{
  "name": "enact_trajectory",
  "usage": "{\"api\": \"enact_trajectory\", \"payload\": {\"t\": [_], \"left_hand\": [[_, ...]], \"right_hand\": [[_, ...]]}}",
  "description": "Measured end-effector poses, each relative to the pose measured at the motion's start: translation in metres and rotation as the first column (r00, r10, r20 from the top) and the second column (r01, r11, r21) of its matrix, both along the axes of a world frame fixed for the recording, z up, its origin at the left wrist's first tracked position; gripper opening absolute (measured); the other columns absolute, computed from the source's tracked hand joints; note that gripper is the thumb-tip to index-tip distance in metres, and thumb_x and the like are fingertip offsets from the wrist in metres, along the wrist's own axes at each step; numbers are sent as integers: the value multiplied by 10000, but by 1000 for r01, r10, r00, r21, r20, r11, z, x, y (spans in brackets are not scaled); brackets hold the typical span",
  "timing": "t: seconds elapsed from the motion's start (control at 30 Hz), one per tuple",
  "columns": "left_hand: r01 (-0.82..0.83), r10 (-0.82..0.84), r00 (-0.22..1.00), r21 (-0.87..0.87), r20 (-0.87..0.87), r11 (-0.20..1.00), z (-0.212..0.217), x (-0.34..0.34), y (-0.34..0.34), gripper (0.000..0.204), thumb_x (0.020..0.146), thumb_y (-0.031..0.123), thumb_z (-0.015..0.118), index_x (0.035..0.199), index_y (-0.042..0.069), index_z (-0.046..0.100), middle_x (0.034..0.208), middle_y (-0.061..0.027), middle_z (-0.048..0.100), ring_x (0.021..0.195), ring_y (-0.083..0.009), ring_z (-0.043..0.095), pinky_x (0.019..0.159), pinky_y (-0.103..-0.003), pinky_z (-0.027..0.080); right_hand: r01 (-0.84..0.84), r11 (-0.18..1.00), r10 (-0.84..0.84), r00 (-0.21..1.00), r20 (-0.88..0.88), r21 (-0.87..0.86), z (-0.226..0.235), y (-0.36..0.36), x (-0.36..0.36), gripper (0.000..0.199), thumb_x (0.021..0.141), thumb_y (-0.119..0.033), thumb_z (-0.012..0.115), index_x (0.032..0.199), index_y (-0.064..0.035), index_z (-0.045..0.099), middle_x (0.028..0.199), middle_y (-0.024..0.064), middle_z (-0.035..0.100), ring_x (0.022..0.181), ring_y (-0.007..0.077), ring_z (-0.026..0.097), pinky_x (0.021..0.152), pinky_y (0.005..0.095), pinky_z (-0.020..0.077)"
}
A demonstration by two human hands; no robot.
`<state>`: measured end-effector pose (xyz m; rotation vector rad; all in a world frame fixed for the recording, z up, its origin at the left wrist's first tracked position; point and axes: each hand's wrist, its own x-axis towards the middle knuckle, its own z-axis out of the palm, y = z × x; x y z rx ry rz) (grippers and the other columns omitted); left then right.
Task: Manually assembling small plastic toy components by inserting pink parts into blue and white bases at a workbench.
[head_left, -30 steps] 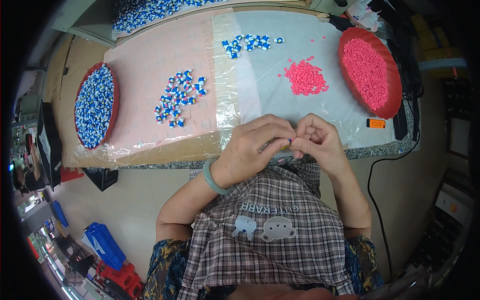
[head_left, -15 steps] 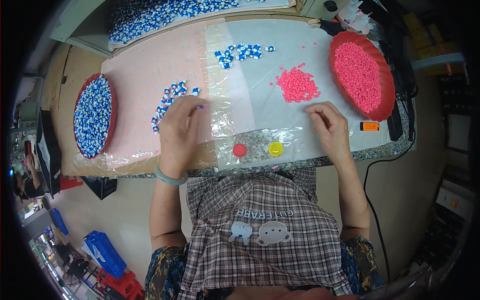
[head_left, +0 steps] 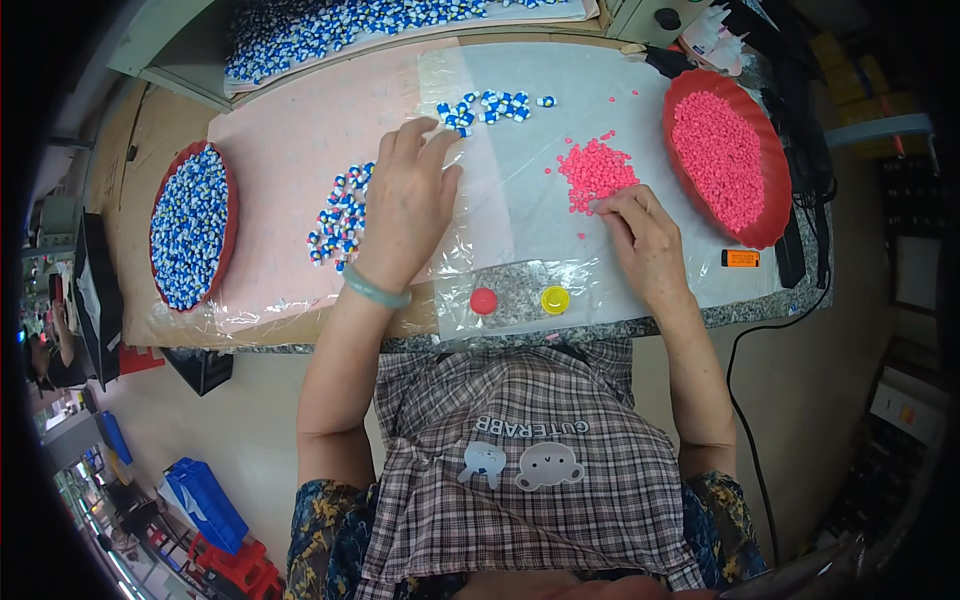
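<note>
My left hand (head_left: pixel 405 205), wearing a pale green bangle (head_left: pixel 375 288), reaches over the seam of the two sheets. Its fingers are apart, with the tips beside a loose group of small blue-and-white pieces (head_left: pixel 457 122). Under and left of that hand lies another group of blue-and-white pieces (head_left: pixel 335 222), some with pink bits on them. My right hand (head_left: pixel 648 245) is pinched at the near edge of a heap of tiny pink pieces (head_left: pixel 595 172); whatever sits between its fingertips is too small to make out.
On the left stands a red dish (head_left: pixel 232 225) full of blue-and-white pieces; on the right, a red scalloped dish (head_left: pixel 775 190) of pink pieces. A red cap (head_left: pixel 483 301) and a yellow cap (head_left: pixel 555 299) lie near the front edge. An orange-and-black object (head_left: pixel 741 258) lies right of my right hand.
My left hand has moved right and away from me, from the left group toward the far one. My right hand has moved slightly left, its fingertips now at the pink heap.
</note>
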<state>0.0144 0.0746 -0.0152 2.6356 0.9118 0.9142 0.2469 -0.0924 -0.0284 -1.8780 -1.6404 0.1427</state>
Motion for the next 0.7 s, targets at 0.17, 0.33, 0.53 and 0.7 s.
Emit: {"api": "enact_trajectory", "payload": {"t": [0.17,0.33,0.53,0.7], "left_hand": [[-45,47,995,24,-83,999,-14,19,18,328,780,42,711,1103,32,659,1156,-157,589,1015,-325,593,853,-419,521],[-32,29,996,-31,-88,999,-13,27,21,282,793,31,682,1074,45,661,1062,-130,589,1001,-305,600,829,-413,529],[-4,0,999,-59,-53,998,-17,30,22,191,806,16,655,994,43,653,1003,-123,589,973,-308,604,823,-411,529],[23,-27,998,-86,-49,996,-18,28,22,160,808,-1,645,964,31,651,1004,-133,588,973,-318,603,827,-411,528]], "right_hand": [[18,1000,-16,989,-147,13,9,-9,5,133,859,50,641,975,-10,667,952,123,650,813,256,661,700,326,520],[-87,995,78,982,-173,-45,12,-17,-17,145,858,41,641,985,-20,675,950,108,639,806,250,657,706,329,523],[-201,976,188,971,-145,-83,14,-19,-31,130,835,-5,680,961,-40,685,940,93,628,790,256,652,695,346,528],[-222,970,211,970,-118,-95,15,-19,-37,142,818,-12,704,954,-46,679,933,85,623,790,264,651,694,352,531]]}}
